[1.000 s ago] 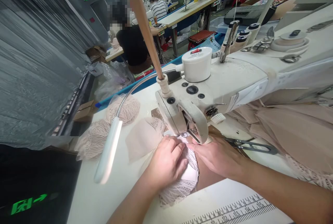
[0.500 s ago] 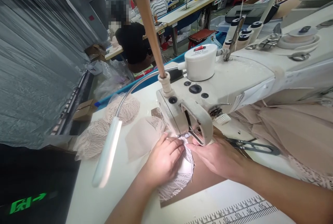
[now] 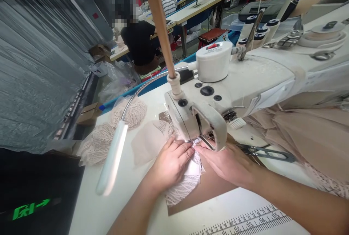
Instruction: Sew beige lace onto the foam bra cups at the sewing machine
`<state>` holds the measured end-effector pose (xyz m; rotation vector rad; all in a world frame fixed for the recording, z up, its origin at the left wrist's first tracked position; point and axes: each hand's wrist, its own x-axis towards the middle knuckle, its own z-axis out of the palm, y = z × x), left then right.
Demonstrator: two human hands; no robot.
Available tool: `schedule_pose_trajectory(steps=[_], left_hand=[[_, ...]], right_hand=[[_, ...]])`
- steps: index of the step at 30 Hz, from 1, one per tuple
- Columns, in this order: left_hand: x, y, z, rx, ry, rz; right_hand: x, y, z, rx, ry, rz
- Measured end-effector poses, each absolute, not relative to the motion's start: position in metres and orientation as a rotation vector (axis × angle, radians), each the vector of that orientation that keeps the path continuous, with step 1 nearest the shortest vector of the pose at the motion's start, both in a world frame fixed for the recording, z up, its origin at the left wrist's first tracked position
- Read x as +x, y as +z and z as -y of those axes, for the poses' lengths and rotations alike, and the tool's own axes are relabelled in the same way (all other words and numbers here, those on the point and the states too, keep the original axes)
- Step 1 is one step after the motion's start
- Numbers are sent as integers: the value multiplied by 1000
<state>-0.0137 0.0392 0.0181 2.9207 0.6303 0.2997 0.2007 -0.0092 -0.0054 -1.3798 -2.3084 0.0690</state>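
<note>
A pale lace piece [image 3: 184,190] lies on the brown plate [image 3: 215,187] under the head of a white sewing machine [image 3: 185,115]. My left hand [image 3: 171,162] presses on the lace just left of the needle area, its fingers bent and close together. On the right, my right hand [image 3: 229,162] pinches the lace's edge near the presser foot, partly behind the machine's guard. The needle itself is hard to make out. Black thread snips [image 3: 269,153] lie beside my right hand.
A lit lamp [image 3: 112,158] on a bent metal neck stands left of my hands. Lace cups [image 3: 98,144] and a sheer piece lie behind it. Beige fabric [image 3: 308,133] is heaped at right. A person in black [image 3: 139,42] sits further back.
The lace has moved a little up toward the needle area, with both hands close to it. The camera view has shifted slightly.
</note>
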Motion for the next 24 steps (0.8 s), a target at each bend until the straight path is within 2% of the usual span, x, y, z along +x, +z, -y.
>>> schedule_pose_trajectory(steps=[17,24], left_hand=[[-10,13,-43,2914,461,-600],[-9,22,-43,2858,360,-658]], right_hand=[[199,-10,9,-1421,-51,2293],[204,-9,7,-1288,-53,2274]])
